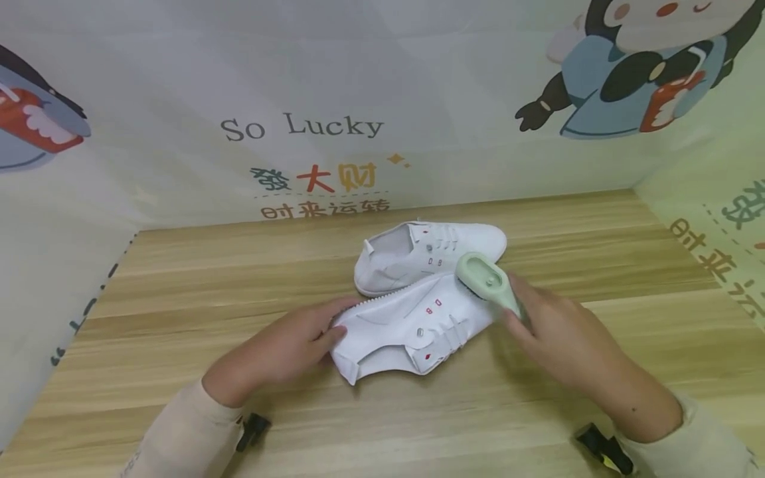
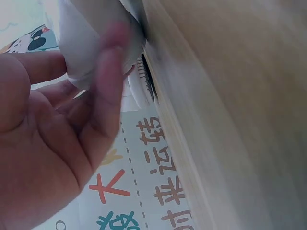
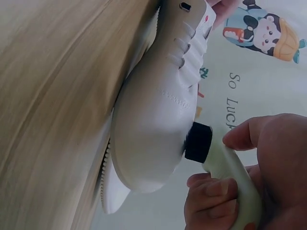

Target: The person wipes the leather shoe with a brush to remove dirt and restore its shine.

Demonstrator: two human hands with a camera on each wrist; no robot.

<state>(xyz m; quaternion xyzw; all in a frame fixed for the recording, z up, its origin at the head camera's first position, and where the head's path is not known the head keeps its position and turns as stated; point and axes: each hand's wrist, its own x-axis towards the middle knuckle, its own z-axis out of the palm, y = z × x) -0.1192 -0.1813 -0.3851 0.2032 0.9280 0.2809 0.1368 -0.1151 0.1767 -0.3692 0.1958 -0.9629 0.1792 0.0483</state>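
Observation:
A white lace-up sneaker [image 1: 382,328] lies tilted in front of me, its opening turned toward me. My left hand [image 1: 299,338] grips it by the heel, and the left wrist view has the thumb and fingers around that heel [image 2: 96,28]. In my right hand [image 1: 562,332] is a pale green shoe brush [image 1: 487,279], held by its handle. Its black bristles [image 3: 198,142] touch the upper near the toe in the right wrist view. The second white sneaker [image 1: 391,265] stands just behind, against the held one's sole edge.
The wood-grain table [image 1: 209,279] spreads around the shoes. A printed white sheet [image 1: 448,159] with lettering and cartoon figures walls the back and both sides. Black strap ends show at the left cuff [image 1: 254,431] and the right cuff [image 1: 603,448].

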